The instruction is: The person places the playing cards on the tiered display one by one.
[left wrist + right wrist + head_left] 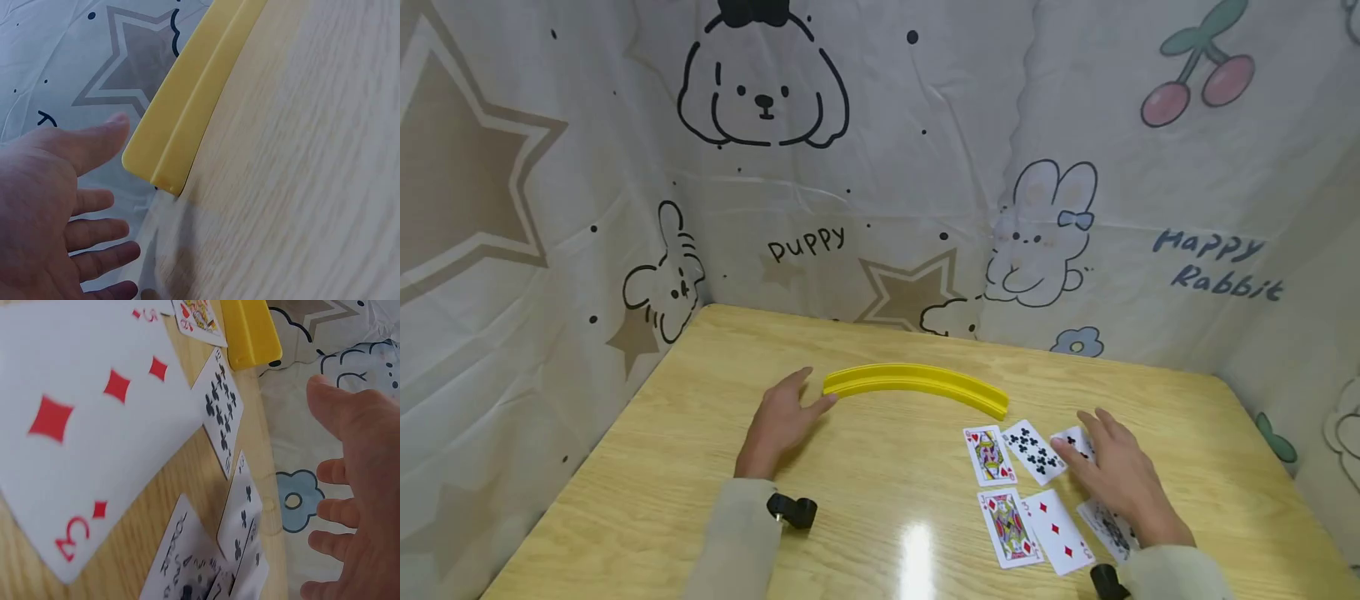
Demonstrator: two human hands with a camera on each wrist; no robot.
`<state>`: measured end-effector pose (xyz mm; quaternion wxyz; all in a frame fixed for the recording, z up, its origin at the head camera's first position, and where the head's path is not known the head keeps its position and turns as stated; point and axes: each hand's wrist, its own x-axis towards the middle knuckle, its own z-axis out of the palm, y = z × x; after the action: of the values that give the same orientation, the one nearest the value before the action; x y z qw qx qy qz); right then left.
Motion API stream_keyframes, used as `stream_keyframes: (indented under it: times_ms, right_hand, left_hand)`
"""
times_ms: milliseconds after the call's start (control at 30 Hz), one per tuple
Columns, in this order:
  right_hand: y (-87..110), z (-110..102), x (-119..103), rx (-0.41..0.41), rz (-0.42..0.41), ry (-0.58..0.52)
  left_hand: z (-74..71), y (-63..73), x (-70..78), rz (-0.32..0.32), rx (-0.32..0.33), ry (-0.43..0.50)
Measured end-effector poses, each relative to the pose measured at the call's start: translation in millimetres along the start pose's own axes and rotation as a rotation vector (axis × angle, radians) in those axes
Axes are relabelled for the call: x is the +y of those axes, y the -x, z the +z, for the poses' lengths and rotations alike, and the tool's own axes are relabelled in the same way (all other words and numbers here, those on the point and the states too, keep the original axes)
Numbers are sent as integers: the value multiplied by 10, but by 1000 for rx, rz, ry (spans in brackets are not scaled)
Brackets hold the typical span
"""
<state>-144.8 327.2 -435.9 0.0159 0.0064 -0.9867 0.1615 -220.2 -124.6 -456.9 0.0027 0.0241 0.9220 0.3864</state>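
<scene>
Status from my end: both hands free, gripping nothing. Left hand (780,425) has relaxed, extended fingers just beside the left end of the curved yellow rack (917,377); can't confirm thumb contact. Right hand (1116,471) is over the right side of the spread, fingers apart, partly hiding 2 cards.

Layout looks done: at least 6 cards face up on the table (850,517), near the rack's right end, in 2 loose rows. Back: hearts face card (990,456), many-pip clubs card (1033,452), second clubs card (1078,439). Front: diamonds face card (1011,527), 3 of diamonds (1057,531), black-printed card (1103,527).

Right wrist view shows overlaps, so I can't give an exact total. I see 0 cards in the rack; my read is loading hasn't started, all visible cards left.
</scene>
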Motion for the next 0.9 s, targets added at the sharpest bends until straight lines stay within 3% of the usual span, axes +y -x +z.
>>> stream_keyframes:
  times_ms: [367,567,900]
  right_hand:
    - [-76,-32,-173,-36,23,-58]
    - [-114,-7,-250,-21,-8,-92]
    - [-195,66,-391,11,-19,-162]
  left_hand:
    - [83,-81,49,-7,42,29]
    - [136,-129,33,18,83,56]
    - [234,-182,51,40,87,95]
